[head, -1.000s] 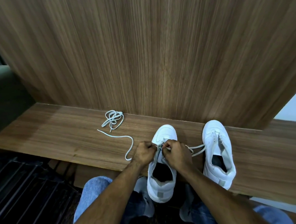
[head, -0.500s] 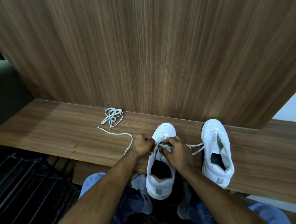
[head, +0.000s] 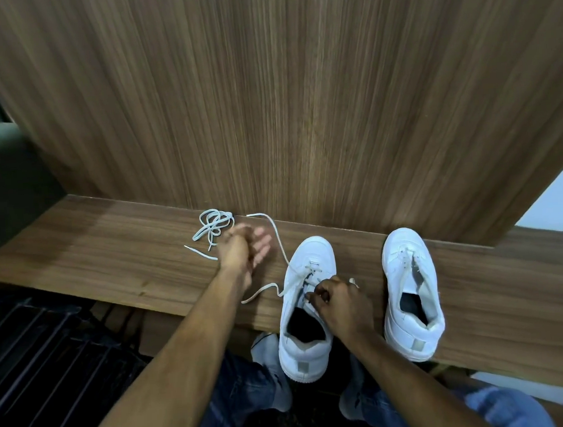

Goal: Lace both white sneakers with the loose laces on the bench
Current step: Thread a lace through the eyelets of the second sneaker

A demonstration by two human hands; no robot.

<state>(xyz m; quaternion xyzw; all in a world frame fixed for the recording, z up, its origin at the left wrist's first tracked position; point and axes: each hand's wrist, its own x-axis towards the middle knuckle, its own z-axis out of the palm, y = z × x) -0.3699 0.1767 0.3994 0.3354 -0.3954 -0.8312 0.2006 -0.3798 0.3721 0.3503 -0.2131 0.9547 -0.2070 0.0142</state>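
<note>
A single head-worn camera looks forward and steeply down from above the seated person's lap. It faces a wooden bench [head: 116, 258] and the upright wood panel [head: 298, 95] behind it. The near edge takes in the jeans-clad knees [head: 239, 393]; both forearms reach in from below. The wide lens bows the bench edges. No second view exists.

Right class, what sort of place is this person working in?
Probably a home entryway: a low brown wooden bench against a wood-grain wall panel, with a pair of white sneakers standing on the bench.
</note>
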